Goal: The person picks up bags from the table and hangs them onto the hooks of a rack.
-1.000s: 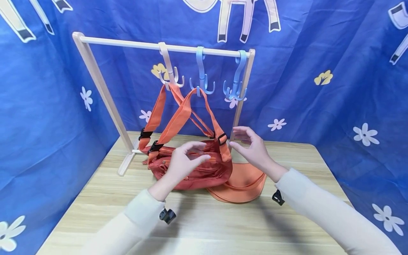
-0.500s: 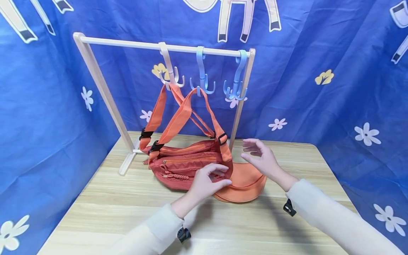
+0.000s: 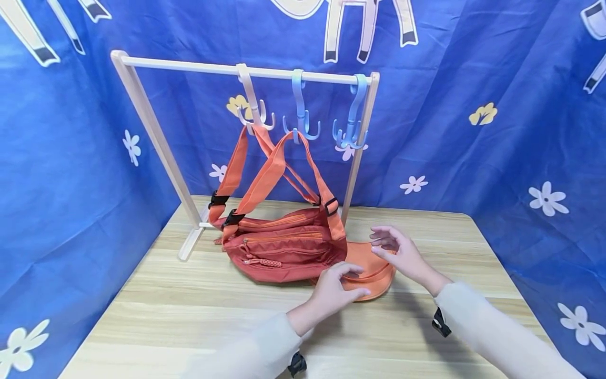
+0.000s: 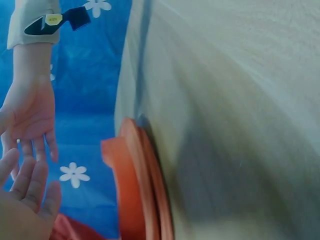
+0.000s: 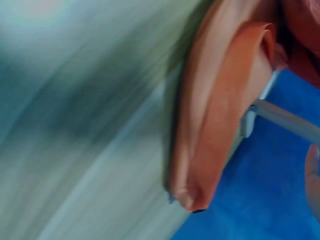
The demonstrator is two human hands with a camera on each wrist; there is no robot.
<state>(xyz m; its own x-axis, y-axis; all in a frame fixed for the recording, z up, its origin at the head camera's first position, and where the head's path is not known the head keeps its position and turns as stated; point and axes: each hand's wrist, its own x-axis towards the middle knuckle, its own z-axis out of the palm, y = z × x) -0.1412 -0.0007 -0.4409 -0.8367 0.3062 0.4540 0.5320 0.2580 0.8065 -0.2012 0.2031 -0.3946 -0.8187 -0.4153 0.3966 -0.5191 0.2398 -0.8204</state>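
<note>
An orange sun visor (image 3: pixel 374 287) lies on the table, its left part hidden behind a red waist bag (image 3: pixel 284 252). Over the visor's front left edge hovers my left hand (image 3: pixel 329 289), fingers bent loosely and holding nothing. Near its right side my right hand (image 3: pixel 400 255) is held with thumb and fingers apart, also holding nothing. From the left wrist, both the left hand (image 4: pixel 30 205) and the right hand (image 4: pixel 32 115) appear left of the visor (image 4: pixel 132 185). The visor's band (image 5: pixel 225 110) shows close up in the right wrist view. The bag's orange straps (image 3: pixel 262 176) hang from hooks above.
A wooden rack (image 3: pixel 161 137) stands at the back with a pale hook hanger (image 3: pixel 253 100), a middle blue hanger (image 3: pixel 299 100) and a right blue hanger (image 3: pixel 354 110). Blue patterned cloth (image 3: pixel 450 142) encloses the back and sides of the wooden table (image 3: pixel 189 316).
My left hand has moved right and toward the front, from before the bag to the visor. The right hand has shifted right and lower. Bag and visor stay in place.
</note>
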